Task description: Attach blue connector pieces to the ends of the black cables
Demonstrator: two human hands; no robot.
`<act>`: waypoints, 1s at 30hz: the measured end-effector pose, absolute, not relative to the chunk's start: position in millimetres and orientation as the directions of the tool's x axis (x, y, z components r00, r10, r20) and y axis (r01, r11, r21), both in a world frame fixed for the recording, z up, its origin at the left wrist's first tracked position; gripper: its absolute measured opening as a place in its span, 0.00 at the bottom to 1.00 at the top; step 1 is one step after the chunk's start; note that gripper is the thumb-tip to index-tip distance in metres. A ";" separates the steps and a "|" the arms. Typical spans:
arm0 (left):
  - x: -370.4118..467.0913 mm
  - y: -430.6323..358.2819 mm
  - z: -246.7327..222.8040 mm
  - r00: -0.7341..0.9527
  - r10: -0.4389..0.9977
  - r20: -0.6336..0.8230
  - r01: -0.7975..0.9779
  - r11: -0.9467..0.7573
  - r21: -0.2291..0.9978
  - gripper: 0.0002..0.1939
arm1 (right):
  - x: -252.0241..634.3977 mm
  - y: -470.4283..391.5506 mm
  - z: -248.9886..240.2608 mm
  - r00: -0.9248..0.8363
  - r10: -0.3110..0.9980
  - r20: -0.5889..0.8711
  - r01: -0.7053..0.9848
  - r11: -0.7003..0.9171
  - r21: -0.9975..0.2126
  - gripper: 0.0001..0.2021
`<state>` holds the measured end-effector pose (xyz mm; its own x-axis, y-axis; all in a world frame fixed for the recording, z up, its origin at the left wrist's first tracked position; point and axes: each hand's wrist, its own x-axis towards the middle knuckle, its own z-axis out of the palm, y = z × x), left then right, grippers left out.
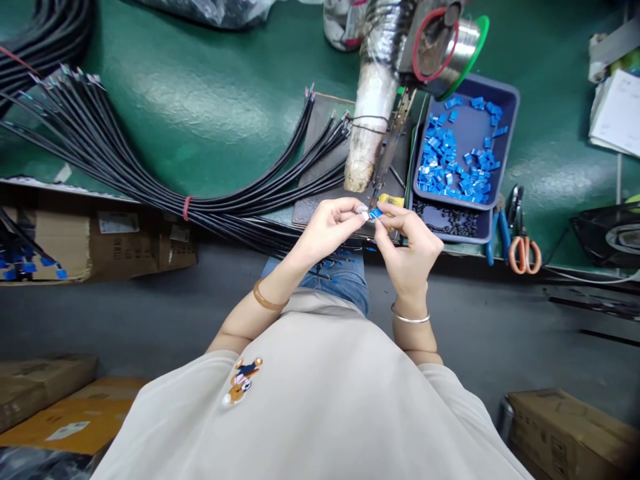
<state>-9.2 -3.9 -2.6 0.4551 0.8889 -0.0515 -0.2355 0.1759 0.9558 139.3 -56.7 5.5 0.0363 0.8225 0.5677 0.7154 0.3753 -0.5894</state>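
Observation:
Between my two hands, just in front of the soldering stand, is a small blue piece (375,213) with white marks, like a little circuit board. My left hand (334,228) pinches at its left end, thumb and forefinger closed. From the other side, my right hand (411,241) grips the same piece between thumb and fingertips. Whether a wire end sits in the left fingertips is hidden. A bundle of black cables (225,203), tied with a red band (187,208), runs beneath my left hand. Several cable ends carrying blue pieces hang over my lap.
A soldering iron stand with a solder spool (463,57) and a whitish fume pipe (367,127) rises ahead. Right of it, a tray (511,107) of blue pieces overlaps a tray (483,233) of small black parts. Blue-handled pliers (491,240) and orange-handled scissors (525,255) lie at the edge.

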 end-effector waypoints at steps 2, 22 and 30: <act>-7.8 -3.4 -2.1 0.431 0.901 -0.058 -0.234 0.173 0.957 0.11 | 138.9 -54.8 5.8 0.036 0.823 0.566 0.721 0.371 -0.586 0.04; -13.1 -11.0 -0.3 0.529 0.846 -0.066 -0.155 0.172 0.973 0.09 | 141.5 -65.8 12.7 0.044 0.851 0.524 0.734 0.328 -0.594 0.05; -44.1 -46.5 -30.7 0.793 0.589 -0.156 0.247 -0.077 0.966 0.10 | 152.4 -73.4 14.6 0.408 0.787 0.463 0.494 0.236 -0.837 0.04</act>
